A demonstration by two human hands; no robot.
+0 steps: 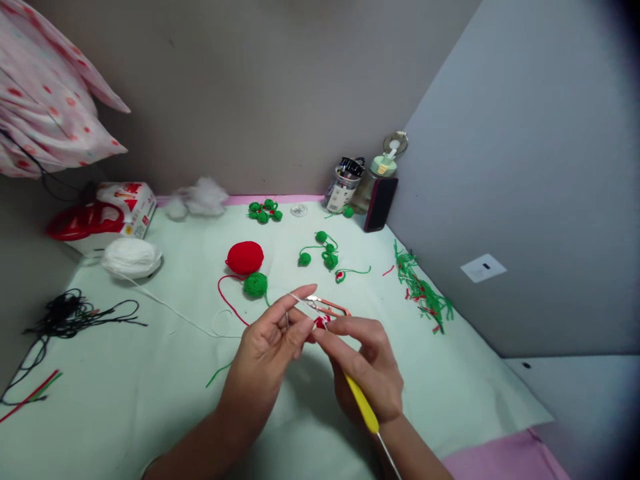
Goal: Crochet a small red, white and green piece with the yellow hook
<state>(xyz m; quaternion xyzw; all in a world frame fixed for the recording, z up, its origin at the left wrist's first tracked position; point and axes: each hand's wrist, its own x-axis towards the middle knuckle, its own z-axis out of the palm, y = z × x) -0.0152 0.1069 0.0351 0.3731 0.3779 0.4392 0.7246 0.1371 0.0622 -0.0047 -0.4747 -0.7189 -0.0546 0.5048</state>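
Observation:
My left hand point(273, 340) pinches a tiny red and white crochet piece point(321, 321), with white yarn running over its forefinger. My right hand point(367, 363) grips a yellow-handled crochet hook point(363, 403), its tip at the piece. Both hands hover over the pale green mat point(150, 373). Small snips point(327, 307) with orange handles lie just behind my fingers. A red yarn ball point(245, 257) and a green yarn ball point(255, 285) sit further back, with a white yarn ball point(131, 257) at the left.
Several small green crocheted balls point(265, 211) and leaf pieces point(325, 250) lie near the back. Yarn scraps point(423, 290) pile along the right wall. A jar of tools point(343, 185), a bottle point(377, 177), stuffing point(197, 198), black cords point(65, 313) and a red and white box point(107, 213) surround the mat.

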